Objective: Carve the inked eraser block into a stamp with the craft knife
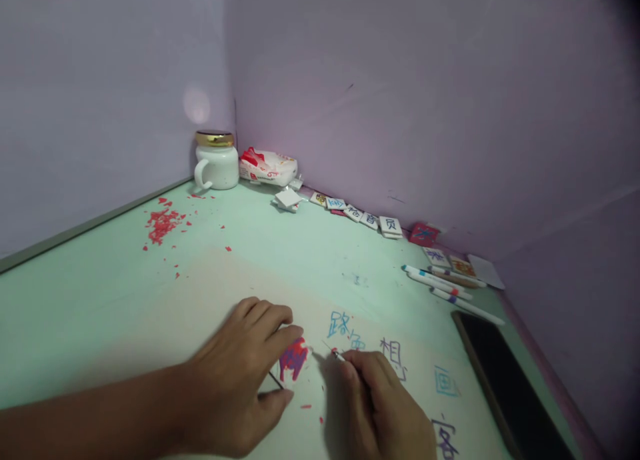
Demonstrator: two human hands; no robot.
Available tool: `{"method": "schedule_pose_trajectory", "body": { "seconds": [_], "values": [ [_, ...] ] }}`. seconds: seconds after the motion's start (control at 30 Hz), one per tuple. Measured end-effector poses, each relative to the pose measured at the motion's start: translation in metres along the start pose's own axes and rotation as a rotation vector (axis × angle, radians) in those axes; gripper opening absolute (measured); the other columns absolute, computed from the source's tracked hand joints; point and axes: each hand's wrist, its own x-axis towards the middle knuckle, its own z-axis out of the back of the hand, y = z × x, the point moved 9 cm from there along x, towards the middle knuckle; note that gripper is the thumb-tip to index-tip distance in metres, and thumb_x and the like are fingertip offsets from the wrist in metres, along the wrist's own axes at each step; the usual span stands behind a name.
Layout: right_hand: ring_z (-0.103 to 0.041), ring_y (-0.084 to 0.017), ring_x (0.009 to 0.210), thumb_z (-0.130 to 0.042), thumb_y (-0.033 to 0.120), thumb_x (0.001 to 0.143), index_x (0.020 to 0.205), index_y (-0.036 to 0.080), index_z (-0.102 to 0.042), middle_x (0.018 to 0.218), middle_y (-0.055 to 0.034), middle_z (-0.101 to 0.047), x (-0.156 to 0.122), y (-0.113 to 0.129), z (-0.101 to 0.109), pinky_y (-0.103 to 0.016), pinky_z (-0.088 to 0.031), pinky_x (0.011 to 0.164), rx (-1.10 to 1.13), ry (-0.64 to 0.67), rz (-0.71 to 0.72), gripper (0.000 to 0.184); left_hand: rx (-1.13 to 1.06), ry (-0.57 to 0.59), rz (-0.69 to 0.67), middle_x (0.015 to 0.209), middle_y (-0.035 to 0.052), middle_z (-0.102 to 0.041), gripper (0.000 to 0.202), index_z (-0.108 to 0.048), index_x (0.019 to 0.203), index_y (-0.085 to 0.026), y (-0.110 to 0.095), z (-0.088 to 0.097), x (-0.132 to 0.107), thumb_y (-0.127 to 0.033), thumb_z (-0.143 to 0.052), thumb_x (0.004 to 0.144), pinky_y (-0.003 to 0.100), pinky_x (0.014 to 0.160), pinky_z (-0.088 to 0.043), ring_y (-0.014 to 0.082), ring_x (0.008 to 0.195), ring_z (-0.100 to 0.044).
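Note:
On the table, my left hand (245, 367) grips a small white tile with a red and purple coloured patch (293, 359), fingers on its far edge and thumb on its near edge. Much of the tile is hidden beneath that hand. My right hand (385, 403) is closed around a slim pen-like tool (339, 356) with a thin pointed metal tip. A red speck sits near the tip, which is just right of the tile and apart from it. Small red flakes (306, 407) lie between the two hands.
Blue and purple written characters (340, 324) mark the paper-like surface. A phone (510, 387) and several markers (440, 281) lie right. Character tiles (390, 226) line the wall. Behind stand a white mug (220, 167), a tissue pack (269, 167) and a red flake pile (163, 225).

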Motion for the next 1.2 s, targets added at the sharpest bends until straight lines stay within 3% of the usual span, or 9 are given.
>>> {"method": "schedule_pose_trajectory", "body": {
  "seconds": [0.17,0.5,0.63,0.93,1.2],
  "values": [
    [-0.066,-0.015,0.072,-0.038,0.043,0.098,0.091,0.026,-0.067,0.085,0.0002,-0.067,0.001,-0.001,-0.001,-0.024,-0.045,0.061,0.039,-0.014,0.026,0.034,-0.014,-0.015,-0.072,0.122,0.0124,-0.052,0.058,-0.051,0.123,-0.018,-0.007,0.001,-0.003,-0.008,-0.056,0.066,0.049,0.096,-0.040,0.0291,0.108,-0.048],
    [-0.066,-0.017,0.074,-0.040,0.043,0.096,0.089,0.026,-0.068,0.084,-0.0013,-0.068,0.002,0.000,-0.001,-0.027,-0.044,0.062,0.056,0.025,-0.039,0.034,0.002,-0.096,-0.159,0.124,0.0153,-0.053,0.068,-0.046,0.131,-0.014,-0.006,0.005,-0.006,-0.005,-0.047,0.064,0.050,0.098,-0.044,0.0305,0.113,-0.049],
    [-0.067,-0.017,0.073,-0.042,0.042,0.096,0.092,0.026,-0.067,0.086,-0.0011,-0.069,0.003,0.002,-0.001,-0.026,-0.045,0.061,-0.003,0.051,0.015,0.031,0.006,-0.058,-0.137,0.119,0.0141,-0.056,0.063,-0.049,0.127,-0.014,-0.004,0.001,-0.003,-0.007,-0.051,0.064,0.051,0.097,-0.042,0.0298,0.108,-0.052],
    [-0.068,-0.014,0.072,-0.046,0.033,0.095,0.091,0.025,-0.067,0.084,0.0003,-0.071,0.008,0.014,0.003,-0.023,-0.048,0.060,-0.066,0.076,0.140,0.023,0.025,-0.013,-0.102,0.114,0.0130,-0.057,0.041,-0.049,0.123,-0.016,-0.004,-0.004,-0.001,-0.013,-0.050,0.083,0.052,0.092,-0.042,0.0298,0.103,-0.051],
    [-0.067,-0.014,0.071,-0.044,0.032,0.095,0.091,0.025,-0.068,0.082,0.0003,-0.068,0.007,0.014,-0.002,-0.024,-0.044,0.061,-0.057,0.072,0.102,0.025,0.076,0.002,-0.152,0.118,0.0147,-0.057,0.048,-0.046,0.128,-0.016,-0.005,-0.002,-0.001,-0.013,-0.051,0.081,0.052,0.091,-0.045,0.0307,0.106,-0.053]
  ]
}}
